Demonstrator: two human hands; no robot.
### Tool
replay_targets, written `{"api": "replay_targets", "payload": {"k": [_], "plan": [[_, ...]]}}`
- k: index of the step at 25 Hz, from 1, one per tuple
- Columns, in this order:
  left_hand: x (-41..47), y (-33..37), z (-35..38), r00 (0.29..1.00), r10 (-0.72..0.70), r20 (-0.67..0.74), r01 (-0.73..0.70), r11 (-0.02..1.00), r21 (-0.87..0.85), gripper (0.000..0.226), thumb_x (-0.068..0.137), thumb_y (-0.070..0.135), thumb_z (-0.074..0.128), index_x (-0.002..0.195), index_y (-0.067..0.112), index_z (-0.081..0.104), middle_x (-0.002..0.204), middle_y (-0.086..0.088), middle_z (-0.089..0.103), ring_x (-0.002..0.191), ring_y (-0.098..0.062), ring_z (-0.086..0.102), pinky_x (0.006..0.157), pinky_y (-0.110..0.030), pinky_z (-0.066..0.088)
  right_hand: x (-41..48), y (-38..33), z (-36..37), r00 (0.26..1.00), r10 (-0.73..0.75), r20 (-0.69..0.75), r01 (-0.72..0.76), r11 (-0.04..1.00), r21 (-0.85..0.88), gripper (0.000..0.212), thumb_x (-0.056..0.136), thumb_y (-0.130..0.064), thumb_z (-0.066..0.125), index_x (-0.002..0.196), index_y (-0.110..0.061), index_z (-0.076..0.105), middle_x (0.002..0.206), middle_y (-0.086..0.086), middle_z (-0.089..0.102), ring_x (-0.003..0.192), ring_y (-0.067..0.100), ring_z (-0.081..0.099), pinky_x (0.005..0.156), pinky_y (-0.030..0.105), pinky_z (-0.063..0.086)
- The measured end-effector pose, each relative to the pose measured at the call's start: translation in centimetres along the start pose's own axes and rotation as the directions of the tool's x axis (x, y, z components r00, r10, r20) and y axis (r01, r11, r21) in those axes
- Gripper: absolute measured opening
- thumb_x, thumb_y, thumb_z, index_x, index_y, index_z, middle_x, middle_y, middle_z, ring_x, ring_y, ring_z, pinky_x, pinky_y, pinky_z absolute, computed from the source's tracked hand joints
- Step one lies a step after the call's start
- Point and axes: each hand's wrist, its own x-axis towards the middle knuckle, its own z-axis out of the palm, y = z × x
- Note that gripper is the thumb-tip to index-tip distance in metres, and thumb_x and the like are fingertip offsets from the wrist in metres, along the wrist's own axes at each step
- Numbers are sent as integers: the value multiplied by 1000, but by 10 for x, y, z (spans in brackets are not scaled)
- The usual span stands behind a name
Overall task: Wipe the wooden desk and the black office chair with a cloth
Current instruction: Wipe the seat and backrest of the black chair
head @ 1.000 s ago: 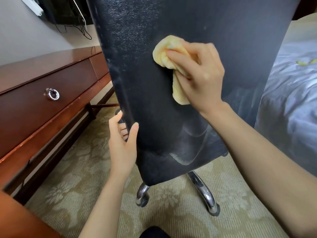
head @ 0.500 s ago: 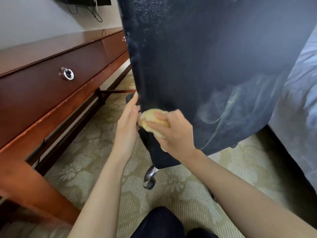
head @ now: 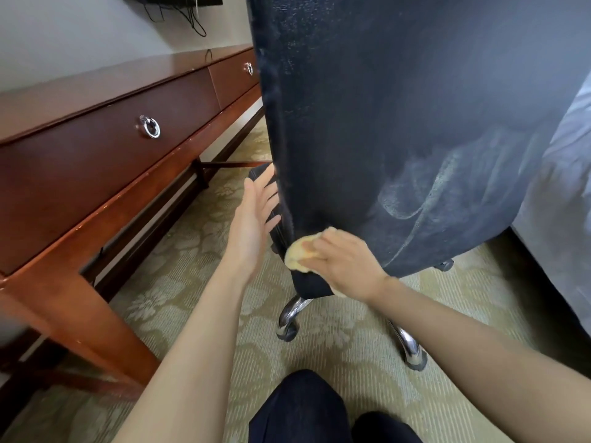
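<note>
Head view shows my right hand [head: 347, 266] gripping the yellow cloth [head: 299, 254] and pressing it on the lower left corner of the black office chair's backrest [head: 399, 123]. My left hand [head: 256, 215] is open, fingers straight, just beside the backrest's left edge; I cannot tell if it touches. The wooden counter [head: 105, 145] stands to the left, well apart from the cloth. I judge that I am in the chair-wiping step, and the pale dusty streaks [head: 425, 193] at the lower right are not yet wiped. The next move probably calls for sliding the cloth to the right over these streaks while my left hand steadies the edge.
</note>
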Motion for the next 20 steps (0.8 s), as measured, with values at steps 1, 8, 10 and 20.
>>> {"api": "replay_targets", "payload": {"k": [1, 8, 10, 20], "plan": [[0, -1, -2, 1000, -5, 17, 6, 999, -48, 46, 102, 49, 12, 126, 38, 49, 134, 12, 55, 126, -6, 50, 114, -40, 31, 14, 7, -9, 999, 6, -43, -7, 1000, -23, 22, 66, -12, 79, 83, -25, 75, 80, 0, 64, 75, 21, 47, 72, 28, 34], [4, -8, -6, 998, -38, 52, 49, 972, -228, 66, 98, 56, 3, 127, 25, 53, 131, 9, 59, 122, -5, 53, 115, -42, 29, 116, 45, -82, 840, 175, -514, -198, 980, 9, 18, 83, 1, 63, 92, -10, 74, 96, 11, 69, 79, 32, 62, 67, 37, 49], [5, -10, -6, 999, -33, 38, 42, 963, -265, 67, 98, 57, 3, 122, 25, 57, 128, 9, 62, 120, -5, 55, 114, -42, 30, 129, 44, -90, 804, 186, -565, -248, 968, -33, 15, 79, 1, 66, 87, -9, 75, 91, 12, 69, 77, 31, 62, 63, 34, 48], [2, -36, -10, 976, -184, -115, 167, 975, -145, 73, 100, 55, 6, 117, 15, 65, 112, -6, 70, 114, -23, 61, 106, -40, 39, 46, -8, -3, 972, 161, -170, -164, 986, -2, 15, 68, -10, 73, 82, -14, 72, 88, 4, 64, 77, 21, 30, 73, 34, 35]]}}
